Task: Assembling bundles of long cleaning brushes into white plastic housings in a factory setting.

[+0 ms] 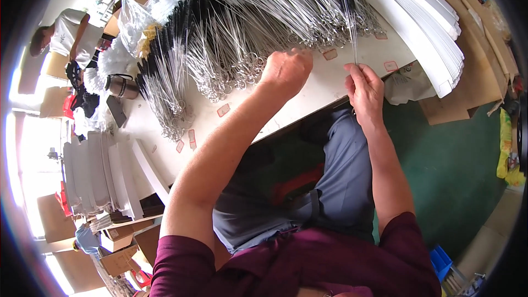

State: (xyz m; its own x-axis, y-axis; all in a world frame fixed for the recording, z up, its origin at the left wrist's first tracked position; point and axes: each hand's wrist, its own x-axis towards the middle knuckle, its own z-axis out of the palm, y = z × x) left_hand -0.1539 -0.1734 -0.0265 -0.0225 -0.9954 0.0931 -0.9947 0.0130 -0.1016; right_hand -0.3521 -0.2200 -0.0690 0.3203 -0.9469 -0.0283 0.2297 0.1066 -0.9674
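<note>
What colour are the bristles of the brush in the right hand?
Black bristles on a silver wire stem: the brush held by the right hand, head view.

silver wire brushes (242, 33) with black and white bristles on my white table (308, 91); white card stacks (423, 27); my maroon sleeves (407, 242); grey trousers (341, 176); green floor (456, 154).

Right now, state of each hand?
Left hand: closed in a loose fist over the looped ends of the wire brushes on the table; grip hidden.
Right hand: pinched shut on a thin wire brush, held upright.
</note>
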